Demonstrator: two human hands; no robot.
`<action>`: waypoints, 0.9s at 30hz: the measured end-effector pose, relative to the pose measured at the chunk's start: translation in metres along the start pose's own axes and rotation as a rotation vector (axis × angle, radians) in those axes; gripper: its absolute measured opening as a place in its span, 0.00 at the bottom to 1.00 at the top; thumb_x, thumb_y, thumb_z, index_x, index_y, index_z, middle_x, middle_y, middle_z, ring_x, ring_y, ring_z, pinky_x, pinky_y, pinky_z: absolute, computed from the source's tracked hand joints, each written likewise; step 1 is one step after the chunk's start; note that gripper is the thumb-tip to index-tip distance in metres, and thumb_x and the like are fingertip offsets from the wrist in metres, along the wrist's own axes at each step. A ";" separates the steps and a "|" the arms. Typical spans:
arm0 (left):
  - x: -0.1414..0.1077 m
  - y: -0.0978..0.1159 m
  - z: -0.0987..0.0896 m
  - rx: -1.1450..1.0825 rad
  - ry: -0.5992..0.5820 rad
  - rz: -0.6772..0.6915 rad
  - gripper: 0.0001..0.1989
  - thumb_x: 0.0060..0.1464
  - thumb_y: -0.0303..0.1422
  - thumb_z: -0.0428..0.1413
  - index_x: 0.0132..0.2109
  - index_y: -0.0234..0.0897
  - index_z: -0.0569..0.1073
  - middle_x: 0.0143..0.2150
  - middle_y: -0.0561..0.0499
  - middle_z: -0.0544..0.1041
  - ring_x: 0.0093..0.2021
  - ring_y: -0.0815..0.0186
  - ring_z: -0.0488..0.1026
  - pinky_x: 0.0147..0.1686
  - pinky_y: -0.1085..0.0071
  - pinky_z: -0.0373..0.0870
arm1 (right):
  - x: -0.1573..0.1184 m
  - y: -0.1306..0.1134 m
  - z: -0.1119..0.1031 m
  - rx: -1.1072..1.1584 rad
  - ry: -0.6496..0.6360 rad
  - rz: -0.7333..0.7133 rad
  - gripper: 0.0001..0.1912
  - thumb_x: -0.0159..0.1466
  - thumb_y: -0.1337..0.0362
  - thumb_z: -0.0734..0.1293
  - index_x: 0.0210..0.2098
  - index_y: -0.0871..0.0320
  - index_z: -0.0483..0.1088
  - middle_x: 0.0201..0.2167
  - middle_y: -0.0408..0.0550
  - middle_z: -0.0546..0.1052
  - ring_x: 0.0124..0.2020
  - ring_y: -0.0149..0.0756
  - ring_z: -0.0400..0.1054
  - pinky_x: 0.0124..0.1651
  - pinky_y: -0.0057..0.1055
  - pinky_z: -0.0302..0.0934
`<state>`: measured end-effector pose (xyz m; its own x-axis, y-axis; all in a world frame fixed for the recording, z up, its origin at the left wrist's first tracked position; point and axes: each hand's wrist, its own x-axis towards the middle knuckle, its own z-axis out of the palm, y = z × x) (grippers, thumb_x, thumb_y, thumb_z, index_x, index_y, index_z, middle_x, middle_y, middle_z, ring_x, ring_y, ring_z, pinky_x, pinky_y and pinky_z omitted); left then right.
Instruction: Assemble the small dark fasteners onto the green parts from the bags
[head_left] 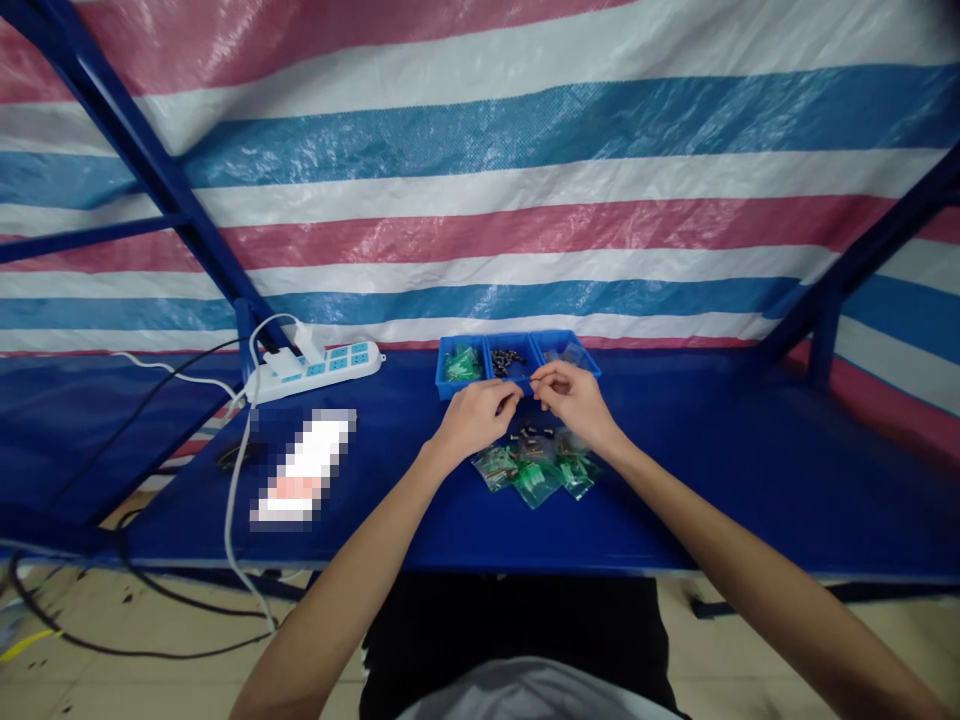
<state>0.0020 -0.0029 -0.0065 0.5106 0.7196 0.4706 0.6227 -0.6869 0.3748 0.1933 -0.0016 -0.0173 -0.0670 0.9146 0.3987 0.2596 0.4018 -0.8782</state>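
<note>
Blue covers nearly everything in the head view: a blue surface (750, 470) framed by blue metal bars, and behind it a tarpaulin (525, 150) striped in red, white and blue.

Both hands meet just in front of a blue tray (517, 362) with three compartments, standing at the back of the surface; the left compartment holds green pieces, the middle one small dark screws (508, 357), and the right one something pale that is too small to make out. The left hand (474, 418) has its fingers pinched narrow, and so does the right hand (576, 398); their fingertips almost touch, and between them sits a tiny thing, perhaps a small bag or a screw; I cannot tell which, nor which hand truly has hold of it.

Below the hands, on the surface and nearer the person, lies a loose cluster of little clear bags (536, 470) with green contents, some overlapping, with a few dark screws just beside them at the upper edge of the pile.

As a judgement, the work looks part way through: several bags already lie together on the surface, while the tray's compartments are far from drained of green pieces and screws, so a good deal seems left.

To the left, well apart from the hands, a white power strip (319, 367) lies with plugs in it and cables (232, 520) trailing off the edge; a blurred white card (304, 468) lies nearer the front.
</note>
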 end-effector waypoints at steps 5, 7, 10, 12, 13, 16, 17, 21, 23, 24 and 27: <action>0.000 0.001 -0.001 0.085 -0.010 -0.046 0.11 0.63 0.30 0.50 0.45 0.39 0.77 0.39 0.48 0.79 0.33 0.64 0.74 0.32 0.70 0.69 | 0.017 0.007 -0.002 0.120 0.038 0.117 0.14 0.58 0.59 0.69 0.42 0.59 0.72 0.32 0.49 0.80 0.26 0.34 0.74 0.22 0.26 0.58; 0.000 0.000 -0.001 0.102 -0.016 -0.072 0.11 0.63 0.30 0.50 0.45 0.38 0.77 0.38 0.48 0.79 0.32 0.65 0.74 0.31 0.71 0.69 | 0.019 0.007 -0.003 0.152 0.014 0.129 0.23 0.60 0.55 0.69 0.52 0.57 0.69 0.42 0.53 0.81 0.28 0.35 0.76 0.21 0.25 0.58; 0.000 -0.003 -0.002 0.107 -0.038 -0.085 0.10 0.63 0.29 0.50 0.44 0.38 0.77 0.38 0.47 0.78 0.32 0.64 0.74 0.31 0.70 0.69 | 0.015 0.003 -0.012 0.056 -0.036 0.096 0.27 0.62 0.54 0.68 0.58 0.56 0.66 0.46 0.54 0.80 0.28 0.34 0.76 0.21 0.25 0.59; 0.000 -0.004 -0.002 0.099 -0.063 -0.064 0.10 0.63 0.30 0.50 0.45 0.38 0.77 0.38 0.47 0.78 0.33 0.64 0.74 0.31 0.70 0.68 | 0.011 -0.003 -0.022 -0.078 -0.123 0.087 0.21 0.63 0.55 0.67 0.53 0.57 0.70 0.40 0.52 0.80 0.27 0.34 0.75 0.22 0.26 0.59; 0.000 -0.005 -0.001 0.094 -0.079 -0.046 0.10 0.63 0.30 0.50 0.45 0.38 0.77 0.39 0.48 0.78 0.33 0.64 0.74 0.31 0.70 0.68 | 0.009 -0.005 -0.027 -0.161 -0.228 0.088 0.18 0.63 0.56 0.67 0.49 0.58 0.72 0.36 0.50 0.80 0.26 0.34 0.74 0.23 0.26 0.60; -0.001 -0.004 0.001 0.090 -0.137 0.011 0.10 0.64 0.30 0.50 0.45 0.38 0.77 0.39 0.48 0.77 0.35 0.63 0.74 0.32 0.70 0.69 | 0.007 -0.011 -0.043 -0.412 -0.448 0.035 0.12 0.61 0.57 0.69 0.41 0.57 0.76 0.26 0.44 0.79 0.26 0.34 0.72 0.29 0.29 0.61; -0.001 -0.004 0.003 0.091 -0.156 0.025 0.10 0.64 0.30 0.50 0.46 0.38 0.77 0.39 0.47 0.77 0.35 0.63 0.74 0.32 0.70 0.69 | 0.007 -0.011 -0.047 -0.481 -0.489 0.015 0.10 0.60 0.57 0.70 0.38 0.56 0.76 0.24 0.43 0.78 0.25 0.34 0.71 0.28 0.29 0.59; -0.003 -0.002 0.008 0.092 -0.210 0.054 0.11 0.65 0.32 0.50 0.46 0.38 0.77 0.41 0.46 0.77 0.35 0.62 0.75 0.32 0.69 0.70 | 0.008 -0.006 -0.059 -0.611 -0.599 0.006 0.14 0.51 0.55 0.77 0.33 0.55 0.77 0.24 0.44 0.77 0.25 0.35 0.70 0.27 0.29 0.58; -0.003 -0.001 0.009 0.094 -0.212 0.060 0.11 0.66 0.32 0.49 0.46 0.37 0.76 0.42 0.45 0.77 0.36 0.63 0.75 0.33 0.69 0.70 | 0.008 -0.003 -0.062 -0.654 -0.642 0.039 0.16 0.46 0.54 0.79 0.31 0.55 0.77 0.26 0.45 0.77 0.27 0.37 0.71 0.27 0.29 0.58; -0.003 -0.001 0.010 0.094 -0.212 0.061 0.11 0.66 0.32 0.49 0.46 0.37 0.76 0.42 0.45 0.77 0.36 0.63 0.75 0.33 0.69 0.70 | 0.008 -0.002 -0.063 -0.670 -0.667 0.063 0.16 0.45 0.54 0.79 0.29 0.55 0.77 0.26 0.45 0.77 0.27 0.38 0.71 0.27 0.29 0.59; -0.003 -0.001 0.008 0.092 -0.213 0.056 0.11 0.66 0.32 0.49 0.46 0.36 0.76 0.42 0.45 0.78 0.35 0.63 0.75 0.32 0.69 0.70 | 0.008 -0.002 -0.062 -0.673 -0.741 0.143 0.14 0.45 0.56 0.79 0.26 0.55 0.75 0.24 0.45 0.78 0.26 0.38 0.71 0.27 0.29 0.59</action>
<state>0.0047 -0.0034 -0.0149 0.6532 0.6926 0.3060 0.6365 -0.7211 0.2736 0.2520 0.0022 0.0036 -0.5146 0.8415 -0.1646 0.7863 0.3865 -0.4821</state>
